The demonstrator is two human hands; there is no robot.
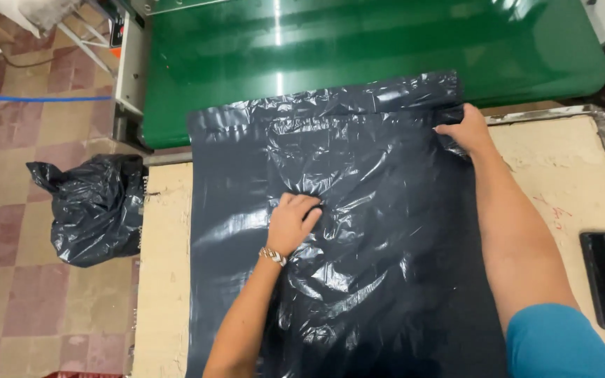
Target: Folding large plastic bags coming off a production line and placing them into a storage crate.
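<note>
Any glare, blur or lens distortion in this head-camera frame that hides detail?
Head view: sharp overall; bright glare streaks on the green conveyor belt and crinkled dark plastic bag; the left hand and right hand are crisp; straight edges bow slightly toward the frame borders.

The left hand (292, 222) presses flat on a dark plastic bag (358, 280); the right hand (465, 129) grips its top edge.

This looks like a small packing workshop — a wide, glossy green conveyor belt (358, 49) on a white metal machine frame (131, 66) runs along the far edge of a worn, scuffed beige worktable (166, 280). The floor is chequered red and cream tile (8, 210), with a stuffed black plastic rubbish bag (92, 210) on it — and a blue hose (29, 98) trailing across.
</note>
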